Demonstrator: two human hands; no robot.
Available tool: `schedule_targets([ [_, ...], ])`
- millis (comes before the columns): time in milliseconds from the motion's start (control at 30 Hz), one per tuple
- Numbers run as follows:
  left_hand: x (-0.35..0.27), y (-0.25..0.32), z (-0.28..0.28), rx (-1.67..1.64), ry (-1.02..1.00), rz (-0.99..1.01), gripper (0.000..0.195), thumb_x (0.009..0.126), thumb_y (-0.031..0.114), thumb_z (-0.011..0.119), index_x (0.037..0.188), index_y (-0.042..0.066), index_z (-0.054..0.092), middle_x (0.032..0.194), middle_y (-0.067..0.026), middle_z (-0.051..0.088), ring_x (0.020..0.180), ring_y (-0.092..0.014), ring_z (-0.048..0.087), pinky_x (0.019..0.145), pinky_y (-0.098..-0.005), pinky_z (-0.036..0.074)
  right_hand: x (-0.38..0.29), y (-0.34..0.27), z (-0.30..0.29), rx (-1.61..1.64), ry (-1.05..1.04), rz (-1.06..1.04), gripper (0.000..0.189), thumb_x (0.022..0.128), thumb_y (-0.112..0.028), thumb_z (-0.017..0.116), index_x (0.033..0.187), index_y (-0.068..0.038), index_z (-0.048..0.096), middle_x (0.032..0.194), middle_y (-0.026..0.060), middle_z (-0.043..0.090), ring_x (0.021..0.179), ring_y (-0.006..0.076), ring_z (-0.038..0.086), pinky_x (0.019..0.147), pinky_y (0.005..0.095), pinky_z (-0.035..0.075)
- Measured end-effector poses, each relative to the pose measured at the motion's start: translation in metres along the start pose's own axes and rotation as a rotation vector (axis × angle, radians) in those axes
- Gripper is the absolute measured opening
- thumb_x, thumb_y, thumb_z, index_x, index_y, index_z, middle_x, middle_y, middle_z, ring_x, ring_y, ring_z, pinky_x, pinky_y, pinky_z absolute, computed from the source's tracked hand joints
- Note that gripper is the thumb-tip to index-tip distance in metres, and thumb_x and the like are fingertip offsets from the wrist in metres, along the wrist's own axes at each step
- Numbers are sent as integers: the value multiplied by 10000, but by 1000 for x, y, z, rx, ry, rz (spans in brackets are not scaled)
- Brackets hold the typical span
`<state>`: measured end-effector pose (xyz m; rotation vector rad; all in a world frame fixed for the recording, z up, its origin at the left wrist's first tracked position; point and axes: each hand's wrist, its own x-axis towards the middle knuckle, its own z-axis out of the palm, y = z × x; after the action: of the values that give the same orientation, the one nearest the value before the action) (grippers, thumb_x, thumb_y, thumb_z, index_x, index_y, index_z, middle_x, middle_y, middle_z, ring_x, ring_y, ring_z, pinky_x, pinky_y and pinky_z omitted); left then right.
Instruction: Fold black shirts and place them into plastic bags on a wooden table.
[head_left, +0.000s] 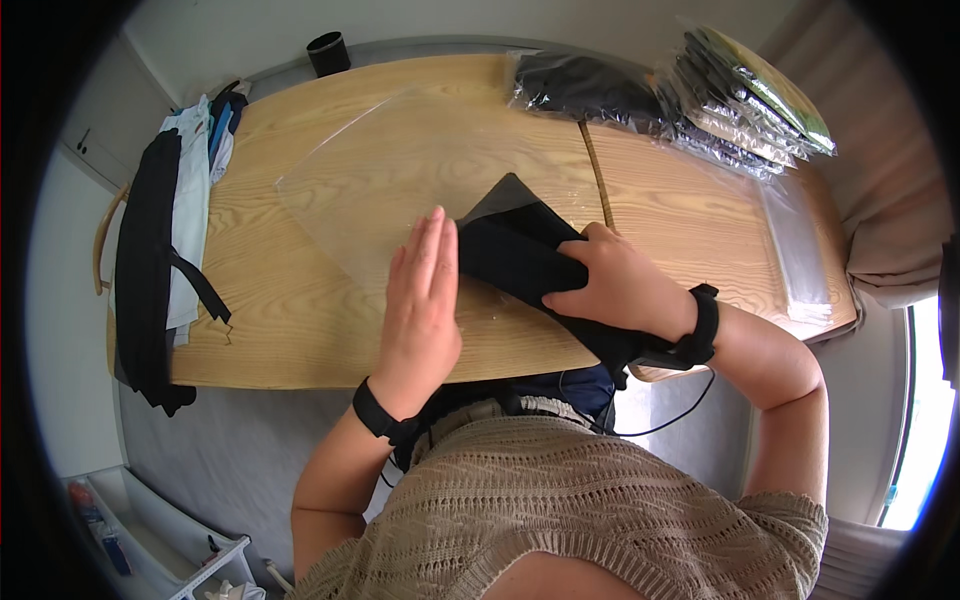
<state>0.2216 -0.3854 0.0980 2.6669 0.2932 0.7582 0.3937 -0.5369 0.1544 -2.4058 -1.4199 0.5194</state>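
Note:
A folded black garment (510, 244) is tilted over the table in front of me, its far corner showing greyer, apparently through clear plastic. My right hand (611, 274) grips its right side, thumb and fingers over the cloth. A strip of the same cloth hangs down past the table's front edge. Flat on the wood lies a large transparent plastic bag (360, 187), reaching under or around the garment. My left hand (424, 292) is held straight and flat against the garment's left edge, back towards me. Its thumb is hidden, and I see nothing held in it.
Stacked clothes, a black garment (150, 255) on white ones (189, 217), line the left end of the wooden table (277, 322). Bagged garments (742, 105) pile up at the far right. Flat clear bags (799, 255) lie near the right edge. A cable (667, 431) hangs by my right arm.

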Motion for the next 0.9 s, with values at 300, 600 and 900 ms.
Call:
schedule_targets([
  [300,12,26,22,6,-84,67,660,799,-71,446,1428,-41,249,1511,-188,199,1391,-349,239,1080,-551,240,48,-8,11,116,46,78,651,708,-435,689,1180,5,606,1078,312,571,1033,398,575,904,379,469],
  [600,19,9,7,-76,11,36,733,741,-141,433,1441,-25,244,1512,-178,219,1383,-353,263,1074,-578,225,47,-14,27,282,123,65,618,690,-413,708,1092,50,627,989,308,615,940,389,621,803,392,509],
  [900,19,8,2,-140,-95,170,729,730,-162,389,1434,-10,277,1507,-147,248,1401,-321,234,1111,-527,190,67,-10,40,414,34,78,537,764,-375,667,1137,6,601,1038,281,623,983,397,610,818,403,498],
])
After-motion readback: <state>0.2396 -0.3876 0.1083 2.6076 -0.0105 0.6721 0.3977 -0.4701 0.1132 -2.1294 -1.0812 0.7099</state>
